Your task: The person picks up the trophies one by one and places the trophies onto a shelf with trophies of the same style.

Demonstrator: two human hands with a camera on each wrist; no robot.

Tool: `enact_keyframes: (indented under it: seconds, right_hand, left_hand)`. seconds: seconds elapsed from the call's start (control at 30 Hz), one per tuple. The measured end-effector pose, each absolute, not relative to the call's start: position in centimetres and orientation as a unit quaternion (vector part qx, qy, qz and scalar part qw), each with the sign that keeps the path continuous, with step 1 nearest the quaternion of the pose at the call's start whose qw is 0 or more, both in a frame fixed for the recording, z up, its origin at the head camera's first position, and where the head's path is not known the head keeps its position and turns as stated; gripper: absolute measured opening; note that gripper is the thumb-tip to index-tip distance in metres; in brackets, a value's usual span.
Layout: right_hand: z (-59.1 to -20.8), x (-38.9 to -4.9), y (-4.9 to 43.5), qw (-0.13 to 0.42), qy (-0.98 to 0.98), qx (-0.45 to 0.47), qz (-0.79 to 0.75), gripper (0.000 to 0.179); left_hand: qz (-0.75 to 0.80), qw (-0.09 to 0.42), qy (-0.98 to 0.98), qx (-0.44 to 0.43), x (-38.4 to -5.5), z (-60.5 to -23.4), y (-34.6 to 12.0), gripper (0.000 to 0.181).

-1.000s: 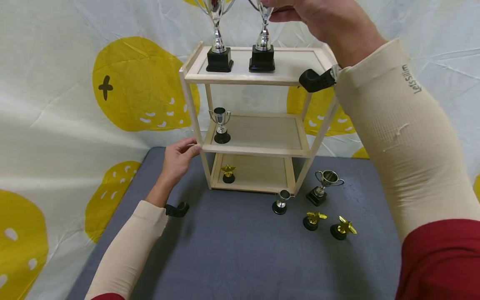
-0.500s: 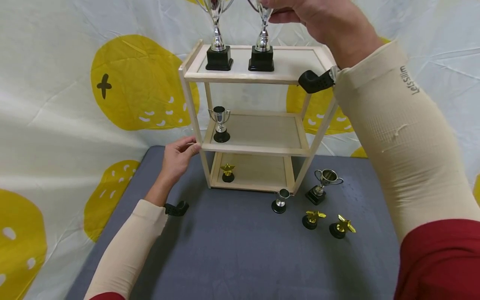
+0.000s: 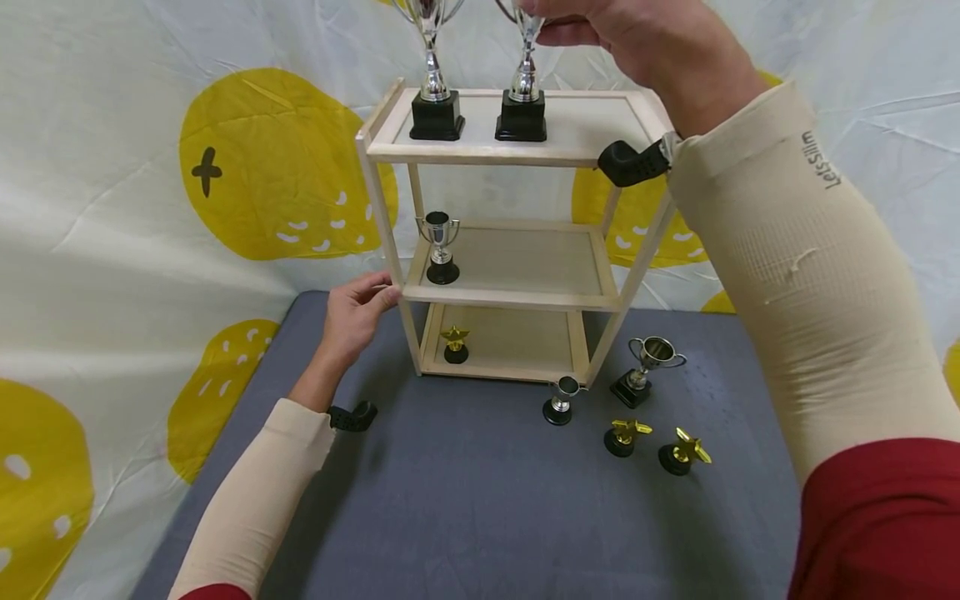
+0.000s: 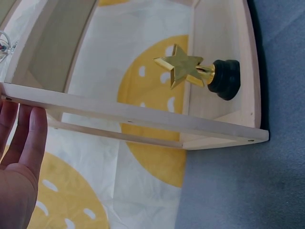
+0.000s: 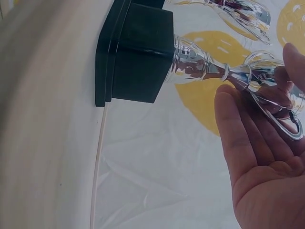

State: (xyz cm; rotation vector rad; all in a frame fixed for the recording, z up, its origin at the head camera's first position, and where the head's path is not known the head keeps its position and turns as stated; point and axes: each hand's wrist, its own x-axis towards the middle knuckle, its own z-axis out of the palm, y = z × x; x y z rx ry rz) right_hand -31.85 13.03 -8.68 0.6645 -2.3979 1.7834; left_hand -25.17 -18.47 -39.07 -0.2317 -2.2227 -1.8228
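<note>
My right hand (image 3: 637, 42) holds a silver trophy cup (image 3: 524, 75) by its upper part, thumb on one side and fingers on the other. In the right wrist view its black square base (image 5: 143, 52) stands on the top shelf. Left of it is a similar silver trophy (image 3: 437, 117). The fingertips of my left hand (image 3: 354, 321) touch the left front post of the wooden shelf rack (image 3: 510, 297); the left wrist view shows them against one side of the post (image 4: 128, 117). The cup of the held trophy is cut off by the head view's top edge.
A small silver cup (image 3: 442, 268) stands on the middle shelf and a gold star trophy (image 3: 455, 343) on the bottom one. Right of the rack, on the grey cloth (image 3: 480, 508), are two silver cups (image 3: 561, 402) and two gold star trophies (image 3: 678, 457).
The head view has shifted very slightly. Both hands and the trophies keep their places.
</note>
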Motion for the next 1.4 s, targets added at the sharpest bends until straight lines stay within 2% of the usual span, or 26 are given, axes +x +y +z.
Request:
enact_keyframes:
  seconds: [0.57, 1.1, 1.4]
  right_hand:
    - [-8.9, -31.9, 15.4, 0.035, -0.804, 0.198, 0.559, 0.041]
    - [-9.4, -31.2, 19.2, 0.029, -0.782, 0.228, 0.579, 0.027]
    - [-9.6, -30.8, 20.7, 0.03, -0.763, 0.218, 0.608, 0.031]
  left_hand:
    - [-0.622, 0.129, -0.768, -0.074, -25.7, -39.1, -18.6, 0.033]
    - [-0.621, 0.132, -0.769, -0.076, -26.4, -39.0, -19.2, 0.034]
    - [-0.621, 0.129, -0.771, -0.06, -26.5, -39.0, -19.5, 0.036]
